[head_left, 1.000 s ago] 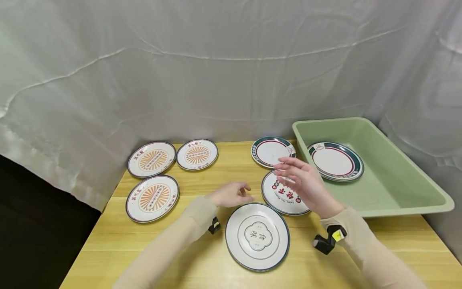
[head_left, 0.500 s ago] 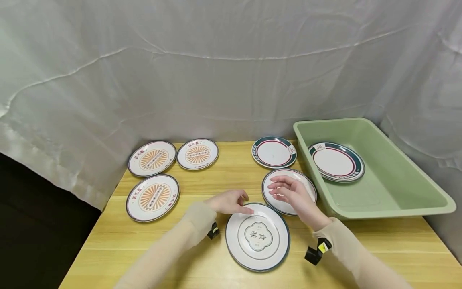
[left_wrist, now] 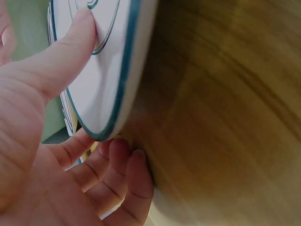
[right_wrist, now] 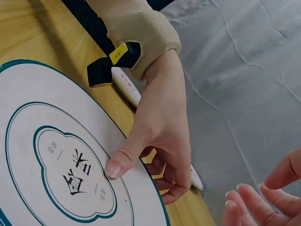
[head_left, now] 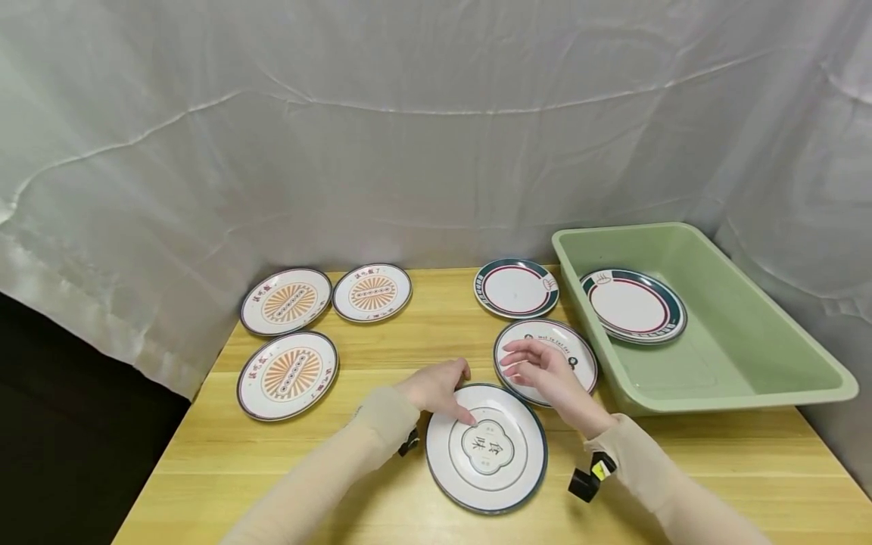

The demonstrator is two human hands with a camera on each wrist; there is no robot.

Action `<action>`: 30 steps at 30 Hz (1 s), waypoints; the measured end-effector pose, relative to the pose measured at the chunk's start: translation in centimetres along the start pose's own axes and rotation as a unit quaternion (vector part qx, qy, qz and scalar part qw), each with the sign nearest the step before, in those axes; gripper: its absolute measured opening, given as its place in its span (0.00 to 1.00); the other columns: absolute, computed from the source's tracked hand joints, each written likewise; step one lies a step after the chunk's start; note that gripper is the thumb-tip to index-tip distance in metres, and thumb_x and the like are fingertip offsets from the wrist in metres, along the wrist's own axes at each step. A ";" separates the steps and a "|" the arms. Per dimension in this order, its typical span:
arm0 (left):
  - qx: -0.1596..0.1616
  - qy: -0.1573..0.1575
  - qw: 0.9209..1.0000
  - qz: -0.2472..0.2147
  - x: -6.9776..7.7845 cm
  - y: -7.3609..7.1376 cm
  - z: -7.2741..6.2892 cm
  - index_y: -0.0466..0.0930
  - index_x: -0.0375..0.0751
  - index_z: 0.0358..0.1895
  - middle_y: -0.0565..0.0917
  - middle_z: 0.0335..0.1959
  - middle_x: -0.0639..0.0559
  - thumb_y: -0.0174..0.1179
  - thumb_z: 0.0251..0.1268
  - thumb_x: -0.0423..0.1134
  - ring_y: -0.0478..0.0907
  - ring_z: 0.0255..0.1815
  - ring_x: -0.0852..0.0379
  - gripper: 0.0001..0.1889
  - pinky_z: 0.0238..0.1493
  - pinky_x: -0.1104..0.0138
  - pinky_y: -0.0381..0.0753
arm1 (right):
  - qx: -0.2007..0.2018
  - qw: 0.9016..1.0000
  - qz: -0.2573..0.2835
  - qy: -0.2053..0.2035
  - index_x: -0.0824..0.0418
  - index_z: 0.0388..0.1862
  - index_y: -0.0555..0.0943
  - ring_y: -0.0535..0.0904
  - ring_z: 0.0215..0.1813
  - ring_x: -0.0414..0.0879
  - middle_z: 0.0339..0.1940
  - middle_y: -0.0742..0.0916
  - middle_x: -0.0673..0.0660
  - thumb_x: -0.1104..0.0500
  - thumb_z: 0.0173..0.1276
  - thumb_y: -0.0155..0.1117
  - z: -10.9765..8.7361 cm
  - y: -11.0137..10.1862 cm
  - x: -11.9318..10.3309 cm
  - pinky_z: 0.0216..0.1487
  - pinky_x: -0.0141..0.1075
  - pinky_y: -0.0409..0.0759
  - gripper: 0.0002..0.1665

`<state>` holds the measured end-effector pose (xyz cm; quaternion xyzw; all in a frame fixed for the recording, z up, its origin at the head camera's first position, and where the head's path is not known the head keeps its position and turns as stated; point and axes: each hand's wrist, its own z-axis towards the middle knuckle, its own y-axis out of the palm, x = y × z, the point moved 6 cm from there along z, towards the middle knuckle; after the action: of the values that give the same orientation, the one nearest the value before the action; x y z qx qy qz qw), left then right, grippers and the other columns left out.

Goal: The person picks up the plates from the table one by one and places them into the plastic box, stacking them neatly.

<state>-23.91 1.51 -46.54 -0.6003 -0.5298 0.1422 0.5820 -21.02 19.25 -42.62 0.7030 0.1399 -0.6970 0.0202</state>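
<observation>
so far one plate (head_left: pixel 635 304) lies in the green tub (head_left: pixel 749 356), and the left hand (head_left: pixel 436 387) pinches the nearest plate (head_left: pixel 487 448) on the table (head_left: pixel 381 356) while the right hand (head_left: pixel 548 375) hovers relaxed, holding nothing, with six plates still outside.

On the counter (head_left: pixel 422 341), three plates sit at the left of the frame: two side by side at the back (head_left: pixel 286 300) (head_left: pixel 372 291) and one in front of them (head_left: pixel 288 374). Right of centre, three more run from back to front: a far plate (head_left: pixel 515 288), a middle plate (head_left: pixel 555 341), and a near plate (head_left: pixel 487 446) at the bottom centre. A tray (head_left: pixel 749 378) fills the right of the frame, with one plate (head_left: pixel 633 305) lying in its far end.
</observation>
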 end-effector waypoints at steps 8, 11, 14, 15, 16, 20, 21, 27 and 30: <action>0.011 -0.011 1.000 -0.007 -0.8 -0.1 0.2 0.72 0.45 0.58 0.80 0.42 0.53 0.80 0.44 0.57 0.75 0.40 0.58 0.40 0.47 0.67 0.80 | -0.013 1.000 0.019 0.017 0.76 0.63 0.69 0.84 0.45 0.39 0.48 0.85 0.65 0.70 0.69 0.52 0.2 0.4 0.6 0.50 0.29 0.84 0.24; 0.012 -0.019 1.000 -0.005 -1.2 -0.1 0.4 0.72 0.46 0.58 0.82 0.45 0.53 0.80 0.44 0.59 0.75 0.42 0.59 0.40 0.50 0.66 0.81 | -0.011 0.999 0.021 0.022 0.76 0.63 0.69 0.84 0.45 0.39 0.46 0.86 0.63 0.70 0.69 0.52 0.2 0.4 0.8 0.50 0.28 0.84 0.23; 0.013 -0.025 1.000 -0.005 -1.6 -0.1 0.5 0.72 0.47 0.58 0.83 0.48 0.52 0.80 0.44 0.59 0.76 0.44 0.58 0.40 0.52 0.65 0.81 | -0.010 0.999 0.023 0.024 0.76 0.62 0.70 0.84 0.45 0.39 0.45 0.86 0.62 0.69 0.69 0.52 0.3 0.4 1.0 0.50 0.29 0.84 0.23; 0.014 -0.027 1.000 -0.007 -1.7 -0.1 0.5 0.72 0.47 0.58 0.83 0.48 0.51 0.79 0.44 0.59 0.77 0.44 0.58 0.40 0.53 0.64 0.81 | -0.011 0.999 0.024 0.024 0.76 0.62 0.70 0.84 0.45 0.39 0.45 0.87 0.62 0.69 0.69 0.53 0.3 0.4 1.1 0.50 0.29 0.84 0.23; 0.013 -0.029 0.999 -0.009 -1.9 -0.2 0.5 0.72 0.47 0.59 0.83 0.50 0.50 0.79 0.45 0.59 0.77 0.45 0.57 0.40 0.54 0.63 0.81 | -0.012 0.999 0.024 0.024 0.76 0.62 0.70 0.84 0.45 0.39 0.45 0.87 0.62 0.69 0.69 0.53 0.3 0.4 1.1 0.50 0.29 0.84 0.23; 0.014 -0.037 0.999 -0.024 -2.5 -0.5 0.3 0.72 0.46 0.59 0.83 0.53 0.47 0.79 0.47 0.57 0.79 0.49 0.54 0.38 0.57 0.60 0.81 | -0.014 0.999 0.025 0.027 0.75 0.62 0.70 0.84 0.45 0.39 0.46 0.87 0.63 0.69 0.70 0.54 0.4 0.4 1.3 0.50 0.29 0.84 0.23; 0.015 -0.038 0.999 -0.029 -2.7 -0.6 0.2 0.72 0.46 0.58 0.83 0.53 0.47 0.79 0.47 0.56 0.79 0.50 0.53 0.37 0.58 0.60 0.81 | -0.014 0.999 0.026 0.028 0.75 0.62 0.70 0.84 0.45 0.39 0.46 0.87 0.63 0.69 0.70 0.54 0.4 0.4 1.3 0.50 0.29 0.84 0.23; 0.029 -0.039 0.997 -0.053 -4.1 -1.0 0.3 0.74 0.45 0.57 0.81 0.59 0.46 0.78 0.49 0.54 0.79 0.57 0.50 0.34 0.63 0.57 0.80 | -0.021 0.998 0.037 0.039 0.76 0.64 0.68 0.84 0.44 0.38 0.45 0.87 0.58 0.68 0.70 0.55 0.5 0.7 1.6 0.51 0.29 0.84 0.25; 0.034 -0.047 0.996 -0.070 -4.8 -1.4 0.1 0.74 0.44 0.58 0.80 0.61 0.45 0.77 0.52 0.52 0.78 0.60 0.48 0.33 0.66 0.55 0.78 | -0.024 0.997 0.051 0.049 0.76 0.65 0.68 0.84 0.45 0.39 0.44 0.87 0.52 0.67 0.70 0.54 0.7 0.8 1.9 0.52 0.30 0.85 0.25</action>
<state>-26.56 -2.59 -47.55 -0.5339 -0.5923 0.1471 0.5852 -21.54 18.66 -44.61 0.7416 0.1217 -0.6565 0.0655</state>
